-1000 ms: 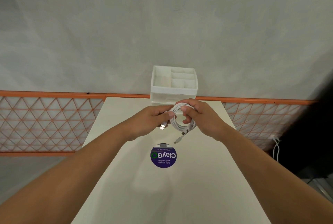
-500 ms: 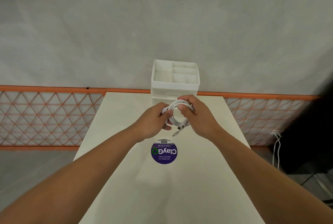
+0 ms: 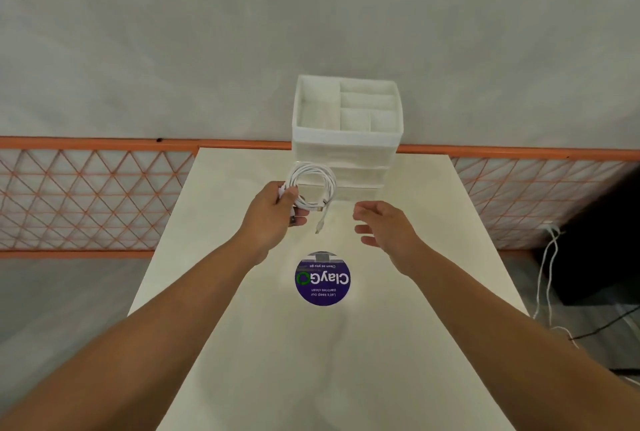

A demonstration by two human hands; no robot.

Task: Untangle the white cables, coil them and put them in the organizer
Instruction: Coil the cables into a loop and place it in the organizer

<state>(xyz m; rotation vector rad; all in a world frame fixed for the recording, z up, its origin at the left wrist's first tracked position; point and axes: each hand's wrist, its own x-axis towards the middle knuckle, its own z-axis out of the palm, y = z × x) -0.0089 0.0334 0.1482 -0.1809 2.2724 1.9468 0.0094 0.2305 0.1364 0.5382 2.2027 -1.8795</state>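
Cable (image 3: 313, 184) sits in your left hand (image 3: 273, 214), wound into a round white loop. Your thumb and fingers (image 3: 289, 193) are pinched tight on the left side of the loop, so most of the ring sticks up and to the right of your fingers. One loose end with a small plug (image 3: 319, 224) hangs down from the bottom of the loop, just to the right of your fingertips, and it swings free above the table (image 3: 398, 344). A second dark plug peeks out under your lower fingers.

Your right hand (image 3: 384, 226) is near the loop but not touching it. Its fingers are spread apart and a little curled, with nothing in them.

You hold the loop in the air right in front of the white organizer (image 3: 346, 139). The organizer stands at the far edge of the table, and its top has several open boxes, one long one on the left and smaller ones on the right. The cable is lower than that top rim and is not inside any box.

A round purple sticker (image 3: 322, 279) lies flat on the table, closer to you than both hands.
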